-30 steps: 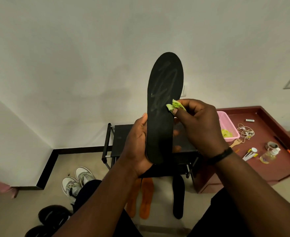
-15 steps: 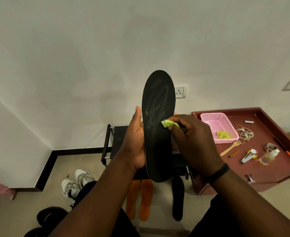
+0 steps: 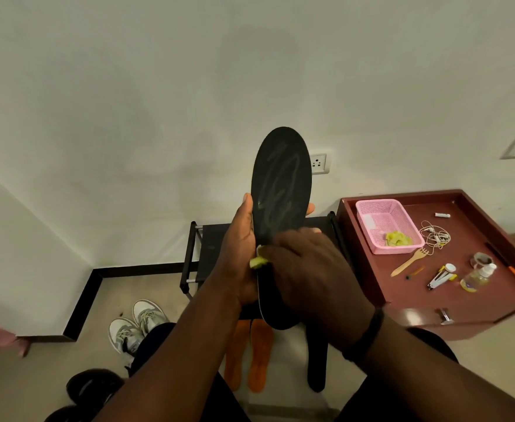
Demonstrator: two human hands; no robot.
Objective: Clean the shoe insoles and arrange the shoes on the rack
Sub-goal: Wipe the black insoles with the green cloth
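I hold a black insole [image 3: 282, 184] upright in front of me, with pale wet streaks on its upper half. My left hand [image 3: 240, 254] grips its left edge, fingers wrapped behind. My right hand [image 3: 308, 266] presses a small yellow-green cloth [image 3: 257, 261] against the insole's lower middle, near my left palm. Behind them stands the black shoe rack [image 3: 210, 248], mostly hidden by my hands. On the floor lie two orange insoles [image 3: 250, 357] and another black insole [image 3: 317, 360].
A pair of white-grey sneakers [image 3: 134, 324] sits on the floor at left, black shoes [image 3: 93, 388] nearer me. At right a maroon table [image 3: 417, 303] carries a pink basket [image 3: 371, 208] with cloth pieces, a small bottle [image 3: 478, 277], a wooden fork, cables and small tools.
My right hand has wiped the cloth down the insole, from its middle to its lower part. The insole has also come lower in view, with more streaks showing on top.
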